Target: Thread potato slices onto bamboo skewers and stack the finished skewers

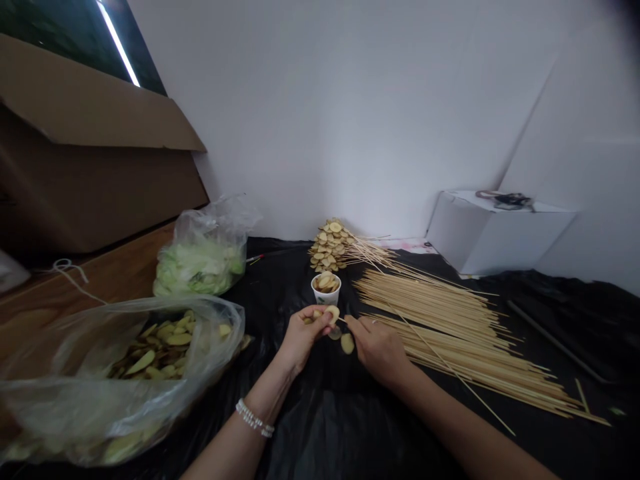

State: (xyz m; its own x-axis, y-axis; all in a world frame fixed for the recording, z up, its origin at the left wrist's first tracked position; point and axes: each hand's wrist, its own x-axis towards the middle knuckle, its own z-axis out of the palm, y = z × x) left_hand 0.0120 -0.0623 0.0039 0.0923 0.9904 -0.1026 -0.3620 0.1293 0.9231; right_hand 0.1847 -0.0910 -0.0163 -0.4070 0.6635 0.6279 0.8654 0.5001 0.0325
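Observation:
My left hand (305, 337) pinches a pale potato slice (333, 314), with a few more slices bunched at its fingertips. My right hand (377, 350) is close beside it, its fingers closed on a thin bamboo skewer (341, 321) whose tip points at the slices. Another slice (347, 343) lies on the black plastic sheet (320, 427) just below my hands. A white paper cup (326, 291) filled with slices stands directly ahead. A beaded bracelet (255, 418) circles my left wrist.
Behind the cup lies a heap of skewered slices (327, 247). Loose skewers (450, 333) spread to the right. To the left are a plastic bag of slices (160, 347), a bag of pale greens (200, 267), and a cardboard box (85, 153). A white box (500, 233) stands back right.

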